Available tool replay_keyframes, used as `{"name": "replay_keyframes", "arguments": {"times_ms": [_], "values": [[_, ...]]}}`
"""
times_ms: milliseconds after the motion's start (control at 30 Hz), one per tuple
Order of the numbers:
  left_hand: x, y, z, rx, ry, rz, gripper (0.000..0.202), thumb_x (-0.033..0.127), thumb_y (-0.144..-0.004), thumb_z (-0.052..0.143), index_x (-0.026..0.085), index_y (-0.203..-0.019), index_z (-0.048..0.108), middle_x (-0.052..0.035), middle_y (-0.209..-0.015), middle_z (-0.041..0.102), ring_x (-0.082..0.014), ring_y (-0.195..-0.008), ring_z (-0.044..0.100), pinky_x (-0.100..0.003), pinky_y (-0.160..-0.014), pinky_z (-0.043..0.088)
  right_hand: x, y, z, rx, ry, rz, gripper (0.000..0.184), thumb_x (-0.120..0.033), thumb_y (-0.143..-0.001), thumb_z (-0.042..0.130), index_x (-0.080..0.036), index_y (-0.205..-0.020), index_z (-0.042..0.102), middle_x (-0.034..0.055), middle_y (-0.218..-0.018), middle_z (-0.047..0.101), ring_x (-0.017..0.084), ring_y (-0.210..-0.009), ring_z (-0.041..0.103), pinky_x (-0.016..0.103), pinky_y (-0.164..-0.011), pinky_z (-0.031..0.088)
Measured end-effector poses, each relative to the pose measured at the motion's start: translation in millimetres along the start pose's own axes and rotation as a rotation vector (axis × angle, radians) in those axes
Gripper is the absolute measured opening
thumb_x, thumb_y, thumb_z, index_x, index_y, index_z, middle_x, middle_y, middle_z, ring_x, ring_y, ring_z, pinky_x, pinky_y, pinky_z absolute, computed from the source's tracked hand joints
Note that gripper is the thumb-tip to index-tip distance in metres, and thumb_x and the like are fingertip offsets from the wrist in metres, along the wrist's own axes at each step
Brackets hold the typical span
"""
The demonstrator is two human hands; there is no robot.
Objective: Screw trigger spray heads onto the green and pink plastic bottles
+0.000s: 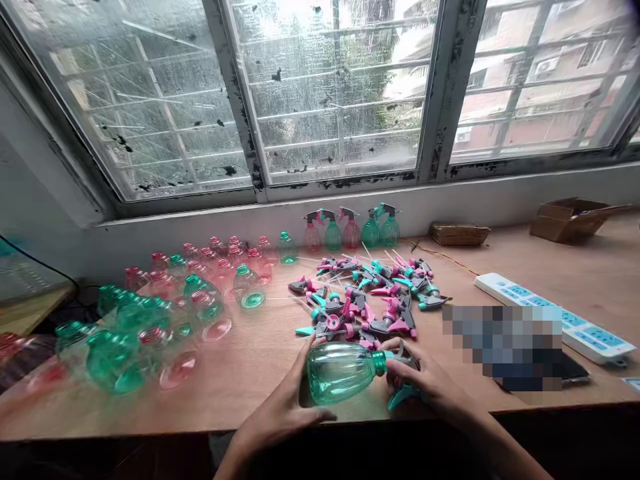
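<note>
A clear green spray bottle [341, 373] lies on its side in the air near the table's front edge, its neck to the right. My left hand [293, 393] cups it around the base, thumb below and fingers behind. At the neck, my right hand [417, 373] is closed on a grey and teal trigger sprayer head [400, 395], its teal lever pointing down. The sprayer's collar meets the bottle neck; how tightly it sits, I cannot tell. Just beyond my hands lies a heap of loose pink, teal and grey sprayer heads [367, 310] with thin tubes.
Several green and pink bottles without heads [135, 313] crowd the left side. Bottles with sprayers fitted [351, 232] line the wall below the window. To the right are a white power strip [550, 319], a pixelated dark object [520, 353] and cardboard boxes [570, 221].
</note>
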State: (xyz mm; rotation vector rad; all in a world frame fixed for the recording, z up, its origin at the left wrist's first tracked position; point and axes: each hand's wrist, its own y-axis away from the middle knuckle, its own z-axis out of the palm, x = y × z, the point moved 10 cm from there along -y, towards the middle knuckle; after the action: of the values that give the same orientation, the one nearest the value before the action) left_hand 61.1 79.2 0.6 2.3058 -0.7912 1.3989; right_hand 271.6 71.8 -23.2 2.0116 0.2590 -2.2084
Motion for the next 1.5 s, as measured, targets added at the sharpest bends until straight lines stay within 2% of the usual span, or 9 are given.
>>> {"name": "replay_keyframes", "arguments": {"times_ms": [133, 233, 300, 567, 733, 1033, 1200, 1367, 1500], "values": [[-4.2, 1.3, -4.5, 0.01, 0.072, 0.034, 0.102, 0.041, -0.086, 0.076, 0.033, -0.161, 0.008, -0.0046, -0.169, 0.019, -0.0343, -0.155, 0.013, -0.051, -0.128, 0.011, -2.7, 0.8, -1.7, -0.001, 0.025, 0.008, 0.036, -0.048, -0.088, 0.072, -0.018, -0.105, 0.06, -0.0028, -0.069, 0.067, 0.017, -0.066, 0.06, 0.029, -0.065, 0.046], [-5.0, 2.2, -9.0, 0.032, 0.11, 0.059, 0.082, 0.061, -0.096, 0.053, 0.031, -0.161, 0.013, -0.0053, -0.169, 0.022, -0.0323, -0.156, 0.013, -0.05, -0.128, 0.009, -3.8, 1.9, -0.3, -0.011, 0.04, 0.025, 0.037, -0.048, -0.087, 0.072, -0.018, -0.105, 0.061, -0.0026, -0.069, 0.067, 0.018, -0.067, 0.06, 0.029, -0.067, 0.046], [-7.3, 2.4, -10.5, 0.042, 0.116, 0.033, 0.08, 0.065, -0.097, 0.045, 0.03, -0.161, 0.011, -0.0056, -0.169, 0.022, -0.031, -0.156, 0.011, -0.049, -0.128, 0.01, -4.5, 2.5, 1.4, -0.019, 0.045, 0.039, 0.038, -0.049, -0.086, 0.073, -0.018, -0.106, 0.061, -0.0022, -0.07, 0.067, 0.018, -0.068, 0.061, 0.03, -0.067, 0.046], [-8.4, 3.1, -9.0, 0.033, 0.094, -0.012, 0.076, 0.051, -0.097, 0.059, 0.033, -0.159, 0.018, -0.0026, -0.169, 0.024, -0.0308, -0.155, 0.019, -0.048, -0.128, 0.014, -2.0, 3.5, -3.2, 0.019, 0.073, 0.049, 0.037, -0.048, -0.084, 0.075, -0.02, -0.105, 0.062, -0.0013, -0.077, 0.066, 0.019, -0.073, 0.061, 0.029, -0.068, 0.047], [-8.1, 4.0, -7.6, 0.017, 0.076, -0.007, 0.079, 0.043, -0.095, 0.064, 0.033, -0.159, 0.019, -0.0025, -0.169, 0.024, -0.0317, -0.155, 0.019, -0.048, -0.128, 0.014, 2.1, 1.8, -5.7, 0.028, 0.067, 0.017, 0.035, -0.045, -0.082, 0.078, -0.02, -0.102, 0.063, -0.0049, -0.073, 0.059, 0.014, -0.067, 0.054, 0.024, -0.061, 0.041], [7.5, 4.7, -3.8, 0.001, 0.001, 0.047, 0.096, 0.015, -0.085, 0.071, 0.034, -0.159, 0.013, -0.0025, -0.168, 0.024, -0.03, -0.153, 0.023, -0.047, -0.127, 0.02, 2.7, 0.3, -4.0, 0.015, 0.101, 0.034, 0.036, -0.043, -0.081, 0.08, -0.018, -0.104, 0.066, -0.004, -0.075, 0.059, 0.014, -0.067, 0.054, 0.024, -0.06, 0.04], [0.8, 4.6, -7.6, 0.052, -0.026, 0.056, 0.098, 0.016, -0.088, 0.069, 0.035, -0.161, 0.006, -0.0019, -0.17, 0.017, -0.029, -0.155, 0.017, -0.047, -0.129, 0.013, 0.8, 0.5, -2.4, 0.009, 0.11, 0.04, 0.035, -0.043, -0.081, 0.079, -0.019, -0.103, 0.066, -0.0056, -0.07, 0.057, 0.014, -0.064, 0.052, 0.023, -0.058, 0.038], [-3.8, 5.1, -7.9, 0.052, 0.004, 0.024, 0.098, 0.042, -0.089, 0.073, 0.032, -0.161, 0.007, -0.0057, -0.171, 0.013, -0.0323, -0.156, 0.011, -0.05, -0.128, 0.01, -2.2, 1.9, 1.8, -0.003, 0.108, 0.058, 0.036, -0.044, -0.081, 0.079, -0.018, -0.101, 0.064, -0.0057, -0.067, 0.059, 0.014, -0.063, 0.053, 0.024, -0.058, 0.039], [0.6, 4.1, -10.3, 0.062, 0.133, 0.042, 0.09, 0.072, -0.09, 0.05, 0.028, -0.161, 0.014, -0.009, -0.17, 0.018, -0.0356, -0.155, 0.013, -0.053, -0.127, 0.012, -1.7, 4.4, 3.6, -0.011, 0.088, 0.08, 0.038, -0.046, -0.08, 0.079, -0.018, -0.1, 0.063, -0.0046, -0.068, 0.062, 0.015, -0.063, 0.056, 0.025, -0.06, 0.042]]}}
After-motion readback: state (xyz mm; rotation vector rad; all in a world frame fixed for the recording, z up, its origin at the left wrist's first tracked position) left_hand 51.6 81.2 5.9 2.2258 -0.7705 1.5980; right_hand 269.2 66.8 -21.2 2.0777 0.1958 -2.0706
